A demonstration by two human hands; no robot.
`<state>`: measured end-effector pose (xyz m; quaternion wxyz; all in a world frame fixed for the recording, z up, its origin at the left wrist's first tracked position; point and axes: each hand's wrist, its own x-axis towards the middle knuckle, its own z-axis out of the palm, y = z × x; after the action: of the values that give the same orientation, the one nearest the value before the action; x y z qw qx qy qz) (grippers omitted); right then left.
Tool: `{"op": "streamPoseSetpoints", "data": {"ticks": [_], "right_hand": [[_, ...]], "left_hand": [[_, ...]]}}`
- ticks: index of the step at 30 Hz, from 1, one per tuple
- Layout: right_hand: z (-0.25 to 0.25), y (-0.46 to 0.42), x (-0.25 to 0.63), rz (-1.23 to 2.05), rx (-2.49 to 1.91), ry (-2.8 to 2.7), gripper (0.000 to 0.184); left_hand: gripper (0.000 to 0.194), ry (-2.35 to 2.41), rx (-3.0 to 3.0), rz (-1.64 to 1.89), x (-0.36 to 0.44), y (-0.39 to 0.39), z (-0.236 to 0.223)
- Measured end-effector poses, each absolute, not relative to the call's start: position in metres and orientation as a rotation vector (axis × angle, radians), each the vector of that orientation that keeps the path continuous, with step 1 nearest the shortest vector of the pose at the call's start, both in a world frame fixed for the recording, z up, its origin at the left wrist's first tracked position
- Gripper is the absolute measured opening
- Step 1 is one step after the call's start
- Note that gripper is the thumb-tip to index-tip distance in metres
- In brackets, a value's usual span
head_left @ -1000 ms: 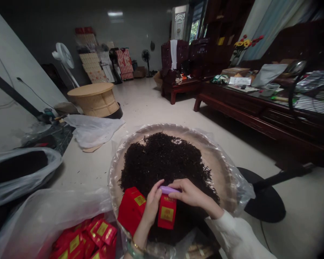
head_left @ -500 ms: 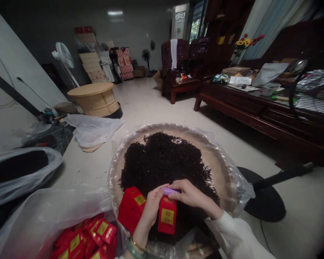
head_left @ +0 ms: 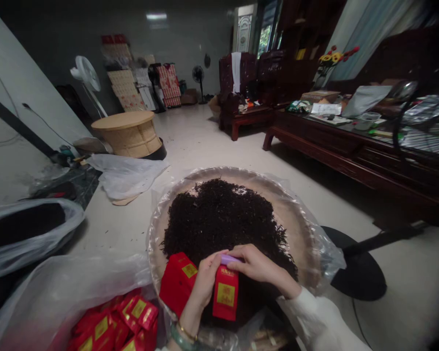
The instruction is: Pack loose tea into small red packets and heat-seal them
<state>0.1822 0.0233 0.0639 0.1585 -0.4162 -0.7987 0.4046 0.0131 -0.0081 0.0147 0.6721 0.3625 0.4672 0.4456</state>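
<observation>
A small red packet (head_left: pixel 225 293) with a gold label hangs upright over the near side of a round tray (head_left: pixel 300 219) heaped with dark loose tea leaves (head_left: pixel 219 219). My left hand (head_left: pixel 204 282) pinches the packet's left top edge. My right hand (head_left: pixel 256 265) holds a small purple scoop (head_left: pixel 227 259) pressed to the packet's mouth. A stack of flat red packets (head_left: pixel 177 282) leans on the tray rim just left of my left hand.
A clear plastic bag (head_left: pixel 58 292) with several filled red packets (head_left: pixel 131 317) lies at bottom left. Another bag of dark tea (head_left: pixel 22 229) sits at far left. A round wooden stool (head_left: pixel 128 131), a white fan (head_left: pixel 86 78), a long dark wooden table (head_left: pixel 351 141) and a black stand base (head_left: pixel 354 273) surround the tray.
The hands and the packet have sunk slightly lower and nearer; the purple scoop stays at the packet's mouth. Little else differs.
</observation>
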Motion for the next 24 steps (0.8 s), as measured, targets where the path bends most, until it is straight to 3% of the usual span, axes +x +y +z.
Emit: {"op": "streamPoseSetpoints", "data": {"ticks": [5,9,13,20,24], "right_hand": [[0.065,0.024,0.181,1.156,-1.175,-2.269,0.024],[0.065,0.026,0.180,1.180,-1.177,-2.194,0.027],[0.052,0.034,0.182,1.181,-1.251,-2.133,0.029],[0.013,0.057,0.194,0.844,-1.521,-1.897,0.048],[0.017,0.049,0.187,0.709,-1.421,-1.866,0.028]], "left_hand": [[0.058,1.032,0.753,1.009,0.013,-0.009,0.013],[0.076,0.978,0.607,0.876,0.017,-0.015,0.006],[0.080,0.945,0.629,0.797,0.017,-0.018,0.001],[0.081,0.928,0.584,0.822,0.009,-0.015,-0.002],[0.078,0.936,0.612,0.882,0.012,-0.018,-0.002]]}}
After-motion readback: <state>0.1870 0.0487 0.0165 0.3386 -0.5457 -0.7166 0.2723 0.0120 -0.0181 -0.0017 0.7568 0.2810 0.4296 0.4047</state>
